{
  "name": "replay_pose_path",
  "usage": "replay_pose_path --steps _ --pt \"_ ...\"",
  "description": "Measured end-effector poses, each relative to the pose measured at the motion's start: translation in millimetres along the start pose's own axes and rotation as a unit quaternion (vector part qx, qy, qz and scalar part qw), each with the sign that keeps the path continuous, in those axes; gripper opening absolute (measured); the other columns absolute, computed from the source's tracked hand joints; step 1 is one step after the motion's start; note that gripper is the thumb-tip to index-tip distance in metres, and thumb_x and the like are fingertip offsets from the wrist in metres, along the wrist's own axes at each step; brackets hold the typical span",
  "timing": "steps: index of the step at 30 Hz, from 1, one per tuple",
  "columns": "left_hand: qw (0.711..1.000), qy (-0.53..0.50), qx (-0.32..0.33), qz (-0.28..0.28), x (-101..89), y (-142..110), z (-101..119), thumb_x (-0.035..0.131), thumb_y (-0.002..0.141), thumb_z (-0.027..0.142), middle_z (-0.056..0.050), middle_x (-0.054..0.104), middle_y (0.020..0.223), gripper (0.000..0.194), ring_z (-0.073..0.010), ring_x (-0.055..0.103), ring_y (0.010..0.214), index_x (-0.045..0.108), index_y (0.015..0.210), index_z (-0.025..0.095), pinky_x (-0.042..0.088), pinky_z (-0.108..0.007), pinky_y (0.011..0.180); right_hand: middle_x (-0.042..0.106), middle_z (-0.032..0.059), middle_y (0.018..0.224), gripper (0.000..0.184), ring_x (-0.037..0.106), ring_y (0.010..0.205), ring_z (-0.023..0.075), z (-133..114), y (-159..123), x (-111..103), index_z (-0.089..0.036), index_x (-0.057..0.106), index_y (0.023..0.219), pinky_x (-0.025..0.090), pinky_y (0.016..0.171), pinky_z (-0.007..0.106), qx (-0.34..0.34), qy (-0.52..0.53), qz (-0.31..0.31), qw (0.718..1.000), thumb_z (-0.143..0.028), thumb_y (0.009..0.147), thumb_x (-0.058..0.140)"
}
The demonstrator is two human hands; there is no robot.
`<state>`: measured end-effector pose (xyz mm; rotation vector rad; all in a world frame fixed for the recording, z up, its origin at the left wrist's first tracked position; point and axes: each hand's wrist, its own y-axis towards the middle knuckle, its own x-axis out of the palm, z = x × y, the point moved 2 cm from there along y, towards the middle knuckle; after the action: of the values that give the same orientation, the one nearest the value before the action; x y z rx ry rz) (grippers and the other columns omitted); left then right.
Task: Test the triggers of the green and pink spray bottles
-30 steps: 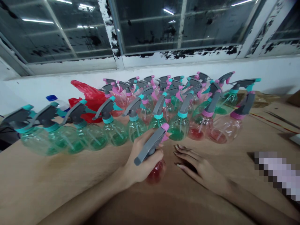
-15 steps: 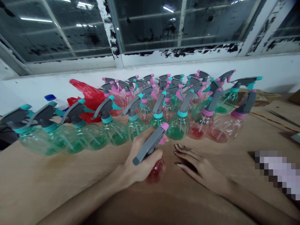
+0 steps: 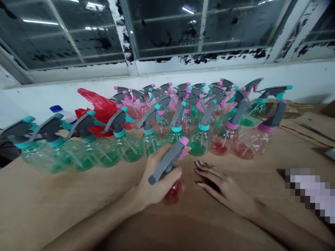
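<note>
My left hand is wrapped around the neck of a pink spray bottle with a grey head and pink nozzle. The bottle stands upright on the table, its nozzle pointing away to the right; the hand hides its collar. To the right, my right hand rests on the tabletop with its fingers stretched out and holds nothing. Just beyond both hands runs a front row of spray bottles, among them a green spray bottle with a turquoise collar and a pink spray bottle with a pink collar.
More green and pink spray bottles crowd behind the front row. A red plastic bag and a blue-capped bottle sit at the back left. Wires and a blurred-out flat object lie at the right. Windows rise behind.
The view has shifted very slightly. My left hand stays around the spray bottle's neck, and my right hand keeps its place on the table.
</note>
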<state>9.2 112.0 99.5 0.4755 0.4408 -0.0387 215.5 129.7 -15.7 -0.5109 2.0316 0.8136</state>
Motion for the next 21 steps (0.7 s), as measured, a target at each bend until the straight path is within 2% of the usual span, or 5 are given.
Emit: replay_pose_path --steps 3,7,21 --pt "0.999 0.024 0.02 -0.02 0.5 -1.9 -2.6 0.047 0.067 0.014 0.002 0.053 0.07 0.015 -0.0154 0.051 0.062 0.054 0.076 0.024 0.044 -0.029 0.057 0.05 0.0065 0.134 0.04 0.042 0.125 0.0216 0.7 -0.3 0.3 -0.02 0.048 0.128 0.039 0.103 0.043 0.0 -0.004 -0.009 1.0 -0.032 0.09 0.047" --pt "0.999 0.017 0.017 -0.028 1.2 -2.6 -6.5 0.048 0.07 0.016 0.0 0.058 0.075 0.014 -0.0168 0.059 0.067 0.054 0.08 0.023 0.048 -0.03 0.062 0.049 0.0062 0.135 0.039 0.041 0.126 0.0214 1.2 0.0 0.1 -0.02 0.048 0.127 0.039 0.103 0.044 0.003 -0.007 -0.018 1.0 -0.033 0.09 0.046" --pt "0.999 0.019 -0.002 -0.036 1.8 -2.0 -7.3 0.049 0.07 0.017 -0.001 0.06 0.074 0.011 -0.0169 0.06 0.067 0.053 0.079 0.022 0.049 -0.029 0.06 0.05 0.0055 0.134 0.039 0.041 0.126 0.0197 0.8 0.3 0.2 -0.02 0.049 0.126 0.039 0.103 0.041 0.007 -0.005 -0.017 1.0 -0.033 0.09 0.046"
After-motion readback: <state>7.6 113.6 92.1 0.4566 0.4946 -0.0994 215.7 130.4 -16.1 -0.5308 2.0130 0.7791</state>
